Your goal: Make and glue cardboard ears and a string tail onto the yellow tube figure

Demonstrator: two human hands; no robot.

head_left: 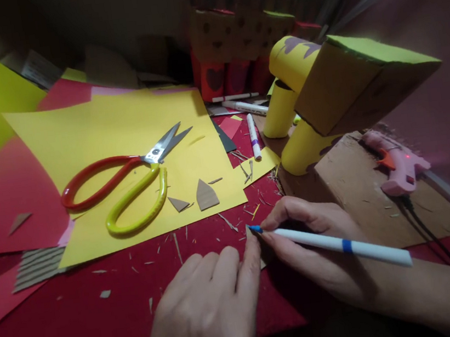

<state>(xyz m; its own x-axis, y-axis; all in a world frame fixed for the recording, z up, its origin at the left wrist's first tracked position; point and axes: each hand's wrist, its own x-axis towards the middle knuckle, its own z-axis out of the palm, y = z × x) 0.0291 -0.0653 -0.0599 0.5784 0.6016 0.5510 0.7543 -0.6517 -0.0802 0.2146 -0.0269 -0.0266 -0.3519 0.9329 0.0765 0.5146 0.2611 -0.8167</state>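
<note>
My right hand (315, 239) is closed around a white marker (321, 240) with a blue band and a blue tip. The tip points left and meets the top end of a small cardboard piece (265, 254), mostly covered by my fingers. My left hand (209, 303) has its fingers curled, and its index finger presses the piece against the red tabletop. Just beyond lie a pointed cardboard cutout (207, 195) and a cardboard triangle (179, 203). Scissors (151, 159) with one red and one yellow handle rest on a yellow sheet (184, 107), blades apart.
At the right stands a yellow tube figure (291, 154) with a cardboard box (334, 88) on top. A pink glue gun (401, 170) lies on cardboard, its cord running forward. A purple-banded marker (253, 136) and red paper (1, 203) lie nearby. Scraps litter the red table (84, 330).
</note>
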